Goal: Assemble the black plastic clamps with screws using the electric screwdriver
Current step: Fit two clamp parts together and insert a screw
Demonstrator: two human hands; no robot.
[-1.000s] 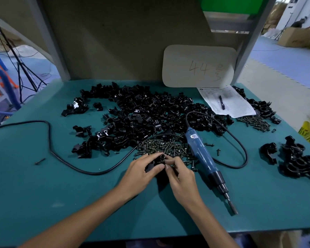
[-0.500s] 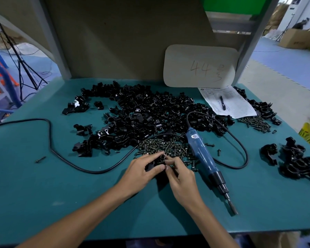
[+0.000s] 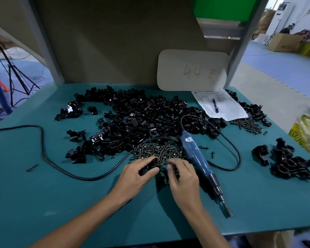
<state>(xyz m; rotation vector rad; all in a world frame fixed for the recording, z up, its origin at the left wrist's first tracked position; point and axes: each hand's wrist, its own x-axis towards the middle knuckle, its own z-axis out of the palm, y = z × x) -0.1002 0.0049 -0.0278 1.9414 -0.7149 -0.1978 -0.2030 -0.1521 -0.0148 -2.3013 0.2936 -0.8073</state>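
The left hand (image 3: pixel 139 173) pinches a black plastic clamp (image 3: pixel 150 167) between thumb and fingers at the near edge of the pile of screws (image 3: pixel 157 151); a round bore shows at the clamp's top end. The right hand (image 3: pixel 183 177) sits just beside it with fingers curled down over the screws (whether it grips one I cannot tell). The electric screwdriver (image 3: pixel 198 159), blue-bodied with a dark nose, lies on the table (image 3: pixel 43 203) right of the hands, bit toward the near edge, its cable (image 3: pixel 229 140) looping behind. A big heap of loose clamps (image 3: pixel 143 120) spreads beyond the screws. At the right lies a small cluster of clamps (image 3: pixel 288 163). Farther back, a paper sheet (image 3: pixel 222 104) carries a pen (image 3: pixel 215 105), below a card marked "44" (image 3: pixel 192 70). The tabletop is teal.
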